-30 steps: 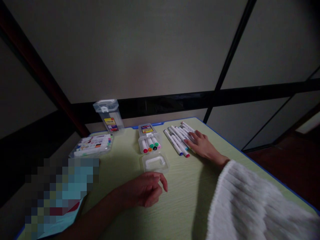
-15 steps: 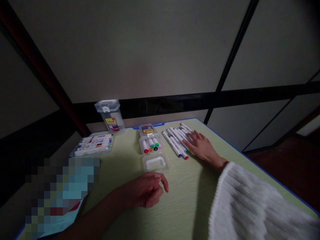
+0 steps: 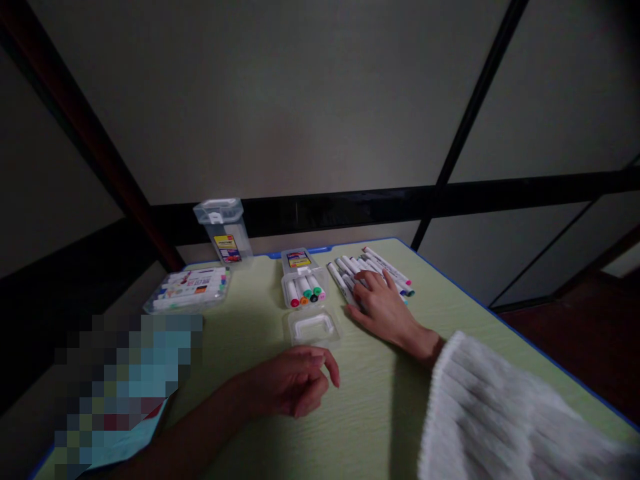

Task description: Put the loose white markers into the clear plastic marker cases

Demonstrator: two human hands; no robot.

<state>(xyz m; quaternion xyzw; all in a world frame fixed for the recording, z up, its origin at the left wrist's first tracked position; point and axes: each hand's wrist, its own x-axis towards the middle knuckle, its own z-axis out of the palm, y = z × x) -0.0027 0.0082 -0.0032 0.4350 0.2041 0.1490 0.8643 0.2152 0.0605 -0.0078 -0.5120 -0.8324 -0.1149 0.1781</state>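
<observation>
My right hand (image 3: 383, 307) lies palm down over a loose pile of white markers (image 3: 385, 261), its fingers spread on them and covering part of the pile. Coloured caps stick out to the right of those fingers. Nearer to me, my left hand (image 3: 295, 380) hovers with loosely bent fingers and holds nothing. Just beyond it a clear plastic lid (image 3: 314, 327) rests on the table. Behind the lid lies a clear marker case (image 3: 300, 261), its open end towards me, with red, orange, green, black and pink marker ends showing.
At the back left a clear lidded box (image 3: 230, 240) stands upright. A flat clear case of markers (image 3: 193, 290) lies in front of it, and a blurred-out blue item (image 3: 165, 353) sits nearer. The green table (image 3: 360, 400) has a blue edge and meets panelled wall.
My right hand has shifted left across the pile, from its right side to its middle. More caps show on the right. My left hand stays nearly where it was.
</observation>
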